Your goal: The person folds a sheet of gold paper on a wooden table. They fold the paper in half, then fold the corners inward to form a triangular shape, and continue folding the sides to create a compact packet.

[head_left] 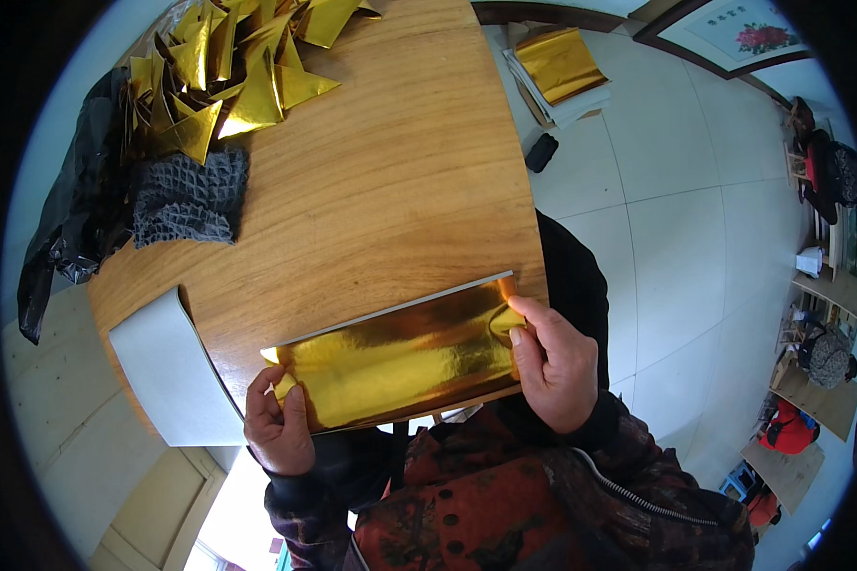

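Note:
A strip of shiny gold foil paper stretches between my two hands at the near edge of the wooden table. My left hand grips its left end, thumb and fingers pinched on the edge. At the right end my right hand pinches the paper, which is creased and curled there. A pale border runs along the strip's far edge. Close to my left hand lies a stack of white-grey sheets with a dark edge.
Folded gold paper pieces are heaped at the far left. Beside them are a dark textured cloth-like bundle and a black plastic bag. On the tiled floor to the right lie a stack of gold sheets and a small black object.

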